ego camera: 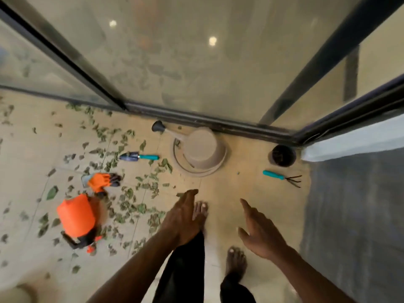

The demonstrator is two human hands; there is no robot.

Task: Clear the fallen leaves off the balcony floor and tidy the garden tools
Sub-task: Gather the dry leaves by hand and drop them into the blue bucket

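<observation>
Green fallen leaves (pixel 129 200) lie scattered over the left and middle of the tiled balcony floor. A trowel (pixel 140 157) with a teal handle lies among them. A small hand rake (pixel 282 177) with a teal handle lies to the right. Orange gloves (pixel 102 182) and an orange spray bottle (pixel 76 217) lie at the left. A beige watering can (pixel 201 147) stands by the glass railing. My left hand (pixel 183 217) and my right hand (pixel 260 230) hang above the floor with fingers straight, holding nothing.
A glass railing with a dark frame (pixel 218 122) bounds the far side. A small dark pot (pixel 282 155) stands in the right corner. A grey wall (pixel 354 215) closes the right side. My bare feet stand on the tiles below my hands.
</observation>
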